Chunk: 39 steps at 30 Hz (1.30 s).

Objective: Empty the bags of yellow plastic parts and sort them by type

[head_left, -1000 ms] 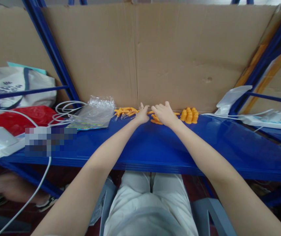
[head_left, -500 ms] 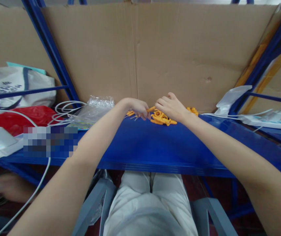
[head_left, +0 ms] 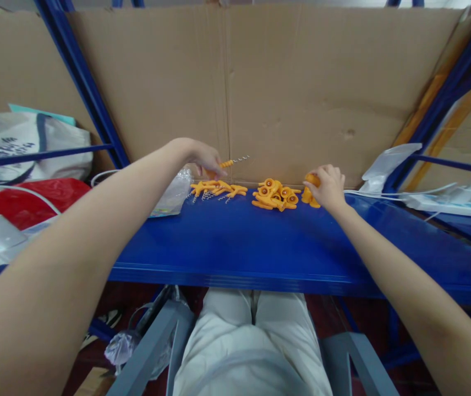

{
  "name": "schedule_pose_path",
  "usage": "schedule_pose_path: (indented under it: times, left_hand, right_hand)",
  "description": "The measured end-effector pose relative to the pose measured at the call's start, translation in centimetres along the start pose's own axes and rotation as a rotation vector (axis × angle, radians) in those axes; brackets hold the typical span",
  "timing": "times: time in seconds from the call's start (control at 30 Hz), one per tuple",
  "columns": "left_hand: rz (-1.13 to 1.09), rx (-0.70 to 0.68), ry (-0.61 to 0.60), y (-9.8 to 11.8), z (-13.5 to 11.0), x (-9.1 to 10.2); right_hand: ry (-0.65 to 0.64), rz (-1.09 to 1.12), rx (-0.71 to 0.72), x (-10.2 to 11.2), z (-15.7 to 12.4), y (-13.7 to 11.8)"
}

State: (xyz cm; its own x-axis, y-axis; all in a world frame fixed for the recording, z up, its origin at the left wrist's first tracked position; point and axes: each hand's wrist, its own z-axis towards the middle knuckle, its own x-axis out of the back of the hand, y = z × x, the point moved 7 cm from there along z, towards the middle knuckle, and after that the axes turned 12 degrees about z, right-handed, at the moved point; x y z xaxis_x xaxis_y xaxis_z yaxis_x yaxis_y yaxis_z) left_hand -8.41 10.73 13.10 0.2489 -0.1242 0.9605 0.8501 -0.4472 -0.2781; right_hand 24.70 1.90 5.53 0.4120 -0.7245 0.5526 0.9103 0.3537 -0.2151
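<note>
My left hand (head_left: pixel 203 158) is raised above the blue shelf (head_left: pixel 260 247), pinching an orange piece with a metal chain or spring (head_left: pixel 232 162) sticking out to the right. Below it lies a small heap of similar orange pieces with chains (head_left: pixel 215 189). My right hand (head_left: pixel 329 187) is closed around an orange figure (head_left: pixel 310 188) at the right end of the row. Between the hands sits a pile of orange ring-shaped parts (head_left: pixel 274 194).
A cardboard sheet (head_left: pixel 285 88) stands behind the shelf. A clear plastic bag (head_left: pixel 172 196) lies left of the parts, with a red bag (head_left: pixel 21 201) and a white tote (head_left: pixel 25 144) further left. White cables and a power strip (head_left: pixel 450 204) lie at the right. Blue rack posts stand on both sides.
My left hand has lifted an orange chained piece up and to the left. My right hand has moved right from the middle pile onto the orange figures.
</note>
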Motion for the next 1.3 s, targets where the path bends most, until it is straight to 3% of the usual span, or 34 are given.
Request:
schedule_pose_path:
  times: [0.1, 0.27, 0.4, 0.63, 1.0, 1.3]
  left_hand:
    - [0.161, 0.039, 0.006, -0.4, 0.3, -1.1]
    - [0.360, 0.081, 0.149, 0.0, 0.3, -1.8]
    - [0.372, 0.114, 0.241, 0.7, -0.5, -2.3]
    - [0.438, 0.103, 0.225, 2.1, -0.6, -3.5]
    - [0.262, 0.059, 0.127, 2.7, 1.6, -7.1]
    - [0.080, 0.216, 0.084, 4.6, 4.1, -10.5]
  right_hand:
    - [-0.042, 0.041, -0.145, -1.6, -1.0, 2.5]
    - [-0.174, 0.078, -0.323, -3.7, -2.1, 5.4]
    - [-0.228, 0.001, -0.278, -4.1, -2.7, 5.8]
    - [-0.281, -0.063, -0.231, -4.8, -3.0, 5.7]
    - [-0.322, -0.150, -0.129, -4.6, -3.6, 4.7]
    - [-0.284, -0.146, -0.079, -4.5, -3.6, 4.0]
